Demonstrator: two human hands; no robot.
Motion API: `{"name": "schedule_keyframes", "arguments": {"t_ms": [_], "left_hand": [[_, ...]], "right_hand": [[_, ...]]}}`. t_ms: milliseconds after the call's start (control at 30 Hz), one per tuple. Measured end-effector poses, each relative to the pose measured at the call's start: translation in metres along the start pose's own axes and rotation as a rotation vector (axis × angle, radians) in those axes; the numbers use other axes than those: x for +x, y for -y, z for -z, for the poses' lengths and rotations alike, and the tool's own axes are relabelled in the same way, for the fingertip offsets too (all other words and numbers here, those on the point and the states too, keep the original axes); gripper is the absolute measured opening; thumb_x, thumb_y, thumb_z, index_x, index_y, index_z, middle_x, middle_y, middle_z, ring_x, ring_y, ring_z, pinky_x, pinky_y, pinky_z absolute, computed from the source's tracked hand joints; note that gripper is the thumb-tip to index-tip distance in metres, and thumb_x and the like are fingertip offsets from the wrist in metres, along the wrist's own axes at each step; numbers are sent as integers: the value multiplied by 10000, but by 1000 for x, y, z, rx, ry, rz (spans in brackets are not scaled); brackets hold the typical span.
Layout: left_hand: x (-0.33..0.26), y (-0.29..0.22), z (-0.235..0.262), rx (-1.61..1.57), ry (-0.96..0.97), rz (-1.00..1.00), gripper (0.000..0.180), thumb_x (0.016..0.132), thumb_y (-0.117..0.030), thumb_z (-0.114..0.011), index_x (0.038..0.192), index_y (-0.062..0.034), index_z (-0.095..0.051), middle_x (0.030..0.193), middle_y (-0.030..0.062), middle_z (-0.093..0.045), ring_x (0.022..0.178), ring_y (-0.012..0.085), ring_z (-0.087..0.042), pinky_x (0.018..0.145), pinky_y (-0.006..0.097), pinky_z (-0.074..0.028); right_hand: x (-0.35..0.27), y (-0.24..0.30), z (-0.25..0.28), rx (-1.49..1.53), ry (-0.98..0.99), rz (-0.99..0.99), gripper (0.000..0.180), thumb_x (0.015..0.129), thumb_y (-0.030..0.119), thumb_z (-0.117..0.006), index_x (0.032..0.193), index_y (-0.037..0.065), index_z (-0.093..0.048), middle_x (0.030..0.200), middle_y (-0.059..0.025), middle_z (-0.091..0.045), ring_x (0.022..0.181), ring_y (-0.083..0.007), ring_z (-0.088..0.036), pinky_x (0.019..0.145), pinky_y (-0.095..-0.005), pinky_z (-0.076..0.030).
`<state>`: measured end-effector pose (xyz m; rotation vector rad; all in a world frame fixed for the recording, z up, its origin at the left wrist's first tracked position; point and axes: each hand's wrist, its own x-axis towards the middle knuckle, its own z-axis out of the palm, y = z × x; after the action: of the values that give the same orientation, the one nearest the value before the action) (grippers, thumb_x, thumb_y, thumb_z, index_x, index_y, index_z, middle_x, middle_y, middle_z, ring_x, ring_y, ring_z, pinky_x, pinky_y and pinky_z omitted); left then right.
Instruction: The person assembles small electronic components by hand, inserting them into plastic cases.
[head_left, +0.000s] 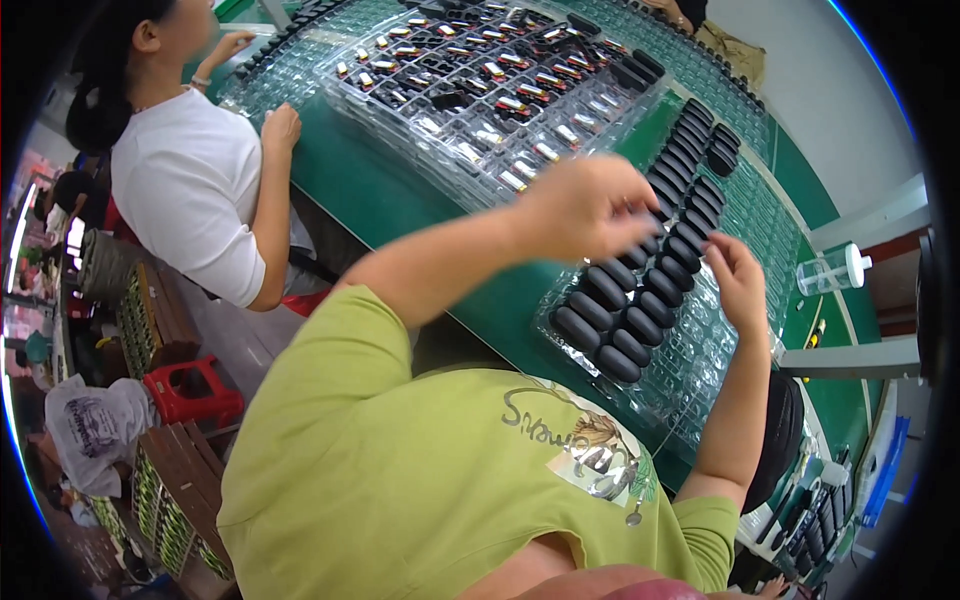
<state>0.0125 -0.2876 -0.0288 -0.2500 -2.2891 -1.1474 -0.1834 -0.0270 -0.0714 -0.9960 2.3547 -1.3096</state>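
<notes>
Scene: a head camera looks down, tilted, over a green workbench point(400, 190) covered with clear plastic blister trays
Left hand: the left hand point(585, 205) hovers above the rows of black oval shells point(640, 300); its fingers are curled together at the tips, seemingly pinching one shell, though blur hides the exact grip
Right hand: the right hand point(735, 280) rests at the tray's far edge, fingers loosely bent and touching the clear blister tray point(700, 350) just beside the shells
Shells: they lie in two close rows, each in its own pocket, running away up the bench
Doing it well: judging by the layout, each shell should be seated flat in its pocket while the other hand steadies the tray
Nearby: a second tray of small metal parts point(490, 80) lies beyond; a co-worker in a white shirt point(190, 180) sits alongside; a clear bottle point(830, 270) stands apart
</notes>
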Motion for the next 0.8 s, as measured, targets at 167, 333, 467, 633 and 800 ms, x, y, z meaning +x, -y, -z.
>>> {"name": "schedule_keyframes", "arguments": {"t_ms": [167,333,467,633,800], "left_hand": [[65,67,73,432,-22,133,289,835,-301,-744,1003,-65,-746,900,102,-743,818,224,-717,749,350,-560],[146,126,54,928,228,344,305,855,-221,-645,1136,-145,-733,1122,131,-705,1064,288,-664,927,408,-530],[168,142,24,967,134,286,403,859,-155,-617,1255,-187,-685,1290,133,-620,1230,301,-568,1022,418,-487],[181,149,16,1075,304,238,341,843,-182,-648,1176,-149,-713,1234,129,-642,1225,314,-570,1012,432,-496],[163,87,13,737,173,-58,303,718,-284,-669,869,-28,-729,1029,153,-692,1020,326,-662,885,425,-545]], "right_hand": [[-69,2,0,215,6,-57,263,987,99,-629,1214,-35,-637,1085,-94,-710,1005,-140,-664,895,-281,-525],[-81,3,-12,260,-83,-62,252,991,94,-621,1208,-35,-639,1084,-98,-710,1010,-149,-663,909,-294,-530],[-74,6,-24,288,-94,-56,249,979,104,-644,1192,-24,-649,1066,-89,-722,977,-138,-669,884,-281,-527],[-75,6,-24,224,-66,-39,231,970,96,-653,1171,-16,-662,1024,-68,-733,933,-122,-674,858,-268,-524],[-65,23,-16,378,-11,-2,267,1010,117,-600,1227,-38,-620,1112,-128,-692,969,-158,-670,841,-277,-539]]}}
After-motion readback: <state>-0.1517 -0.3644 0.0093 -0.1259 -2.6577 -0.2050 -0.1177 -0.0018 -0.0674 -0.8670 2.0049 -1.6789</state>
